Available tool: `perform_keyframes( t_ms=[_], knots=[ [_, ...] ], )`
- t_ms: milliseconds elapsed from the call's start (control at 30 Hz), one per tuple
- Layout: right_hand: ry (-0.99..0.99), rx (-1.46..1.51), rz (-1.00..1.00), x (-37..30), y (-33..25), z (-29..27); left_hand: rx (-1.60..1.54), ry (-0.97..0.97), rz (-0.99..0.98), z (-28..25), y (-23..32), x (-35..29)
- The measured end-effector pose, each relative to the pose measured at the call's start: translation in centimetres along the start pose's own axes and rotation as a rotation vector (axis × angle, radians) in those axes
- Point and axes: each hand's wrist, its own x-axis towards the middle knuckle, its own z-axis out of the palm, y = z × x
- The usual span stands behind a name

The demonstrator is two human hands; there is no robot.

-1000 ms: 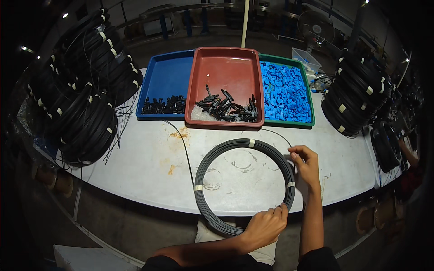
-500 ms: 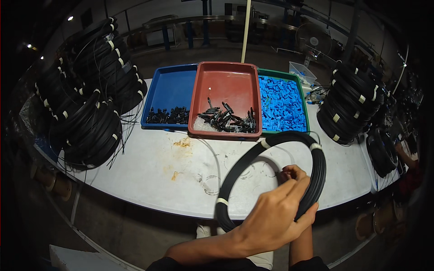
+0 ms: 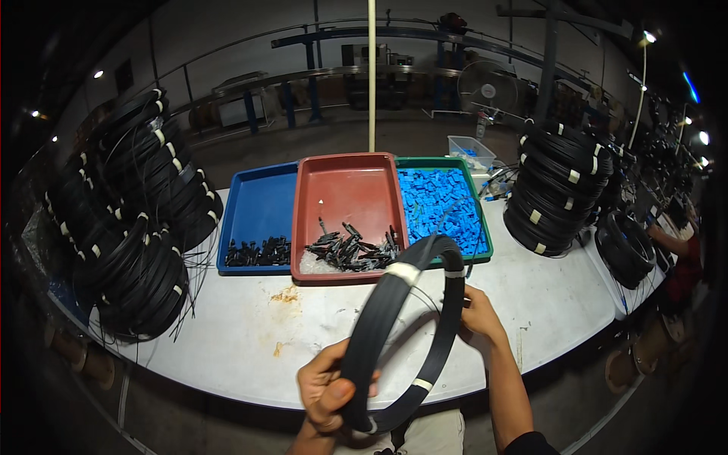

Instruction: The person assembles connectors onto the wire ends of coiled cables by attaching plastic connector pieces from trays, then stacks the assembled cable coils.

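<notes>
From the head view, the coil [image 3: 409,334] is a flat ring of black cable bound with white tape in several places, lifted off the tabletop [image 3: 546,303] and tipped up nearly on edge above its near edge, its top reaching in front of the red tray [image 3: 345,186]. The left hand [image 3: 327,388] grips the coil's lower rim, thumb in front and fingers wrapped behind, closed firmly on the strands. The right hand [image 3: 478,315] sits at the coil's right side, just behind the rim, fingers curled toward it; whether it truly grasps the cable I cannot tell, since the ring hides the fingertips. Both forearms rise from the lower edge, the right one with a dark sleeve at the elbow. The tabletop is white, scuffed, with rusty stains near its middle. Along its far edge three trays sit side by side: a blue tray [image 3: 258,201] with a row of small black parts, the red tray with a pile of black connectors [image 3: 350,249], and a green tray [image 3: 485,227] heaped with blue pieces [image 3: 441,199]. A left stack [image 3: 129,235] of black coils crowds the left end, a right stack [image 3: 557,186] stands at the right end. Beyond are a fan [image 3: 487,91], metal rails and dim ceiling lights; another person's arm [image 3: 671,246] shows at the far right.
</notes>
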Motion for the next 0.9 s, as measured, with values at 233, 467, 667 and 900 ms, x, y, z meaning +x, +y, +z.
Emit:
perform_keyframes(
  t_ms=[233, 467, 667, 900],
  knots=[
    [-0.142, -0.24, -0.101, 4.1, -3.1, 2.6, -0.066, 0.062, 0.093, -5.2, 0.7, -1.6],
    [-0.278, 0.278, 0.306, 2.9, -4.5, 1.4, -0.067, 0.06, 0.096, -7.6, 0.9, -3.0],
    [0.016, 0.347, 0.347, -1.8, -4.8, -3.0, -0.038, 0.206, -0.053, -8.6, -0.7, -4.1],
    [0.495, 0.506, 0.022, -3.0, -5.0, -2.4, -0.052, 0.27, -0.245, -10.4, -2.7, -5.1]
  ],
)
